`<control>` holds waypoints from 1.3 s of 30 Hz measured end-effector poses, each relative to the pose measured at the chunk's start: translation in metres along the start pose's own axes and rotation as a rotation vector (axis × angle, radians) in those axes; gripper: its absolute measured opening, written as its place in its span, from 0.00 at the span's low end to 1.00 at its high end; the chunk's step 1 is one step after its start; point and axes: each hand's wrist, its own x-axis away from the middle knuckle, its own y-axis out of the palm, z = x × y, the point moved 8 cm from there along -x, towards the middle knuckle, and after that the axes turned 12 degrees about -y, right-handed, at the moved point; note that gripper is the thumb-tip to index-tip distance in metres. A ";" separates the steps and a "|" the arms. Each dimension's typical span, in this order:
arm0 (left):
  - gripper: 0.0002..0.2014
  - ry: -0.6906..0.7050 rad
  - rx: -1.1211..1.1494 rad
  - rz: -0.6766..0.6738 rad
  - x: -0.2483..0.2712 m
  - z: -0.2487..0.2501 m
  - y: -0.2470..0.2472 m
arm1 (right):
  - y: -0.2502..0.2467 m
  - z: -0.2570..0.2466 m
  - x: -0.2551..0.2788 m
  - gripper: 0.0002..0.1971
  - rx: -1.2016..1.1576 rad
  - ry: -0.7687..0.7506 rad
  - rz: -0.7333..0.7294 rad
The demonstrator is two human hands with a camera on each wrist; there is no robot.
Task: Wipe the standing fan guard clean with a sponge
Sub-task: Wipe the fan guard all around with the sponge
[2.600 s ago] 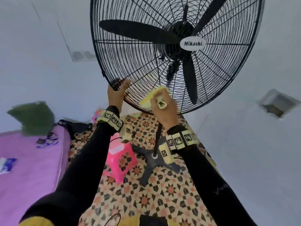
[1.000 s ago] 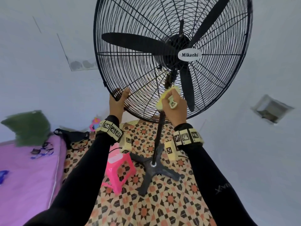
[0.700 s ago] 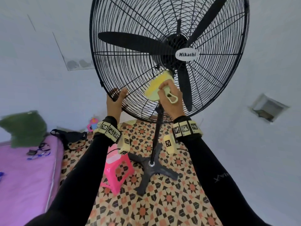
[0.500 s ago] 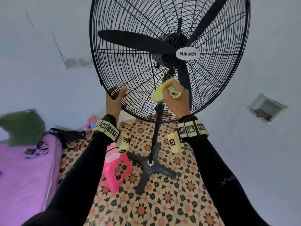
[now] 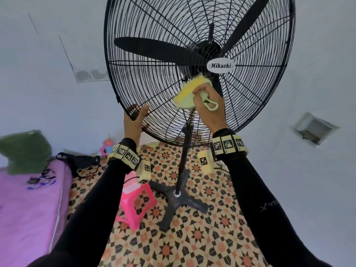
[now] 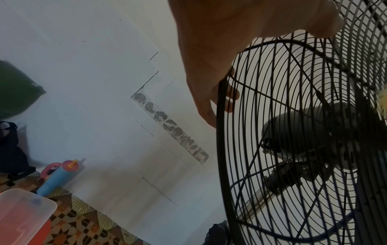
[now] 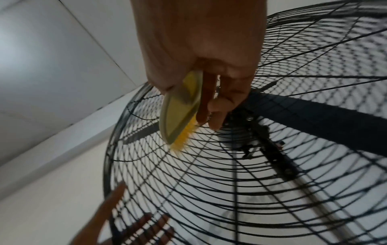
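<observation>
Your right hand (image 5: 209,106) grips a pale green brush (image 5: 187,95) with yellow bristles — the tool in the sponge's role here. Your fingers (image 7: 215,116) curl round its handle, and the bristles press against the front of the fan guard (image 5: 260,105) just below the white Mikachi badge (image 5: 221,65). Your left hand (image 5: 133,120) holds the guard's lower left rim, with the fingers hooked through the wires and the thumb on the front side. In the left wrist view those fingers (image 6: 228,92) wrap behind the black outer ring. The fan stands upright on its pole (image 5: 184,157) and cross base (image 5: 179,201) on the patterned floor (image 5: 192,237). A pink stool (image 5: 136,201) sits just beside the base — to the left lies a purple bed (image 5: 27,205).
</observation>
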 end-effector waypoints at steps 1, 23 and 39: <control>0.35 -0.002 0.003 -0.001 -0.001 0.001 0.000 | -0.002 0.009 0.001 0.01 0.033 0.033 0.000; 0.41 -0.018 -0.041 -0.023 0.000 0.003 0.001 | -0.033 0.012 -0.022 0.22 -0.123 0.023 0.097; 0.42 0.004 -0.012 -0.025 0.010 0.011 0.008 | -0.052 0.026 -0.030 0.29 0.318 0.241 0.079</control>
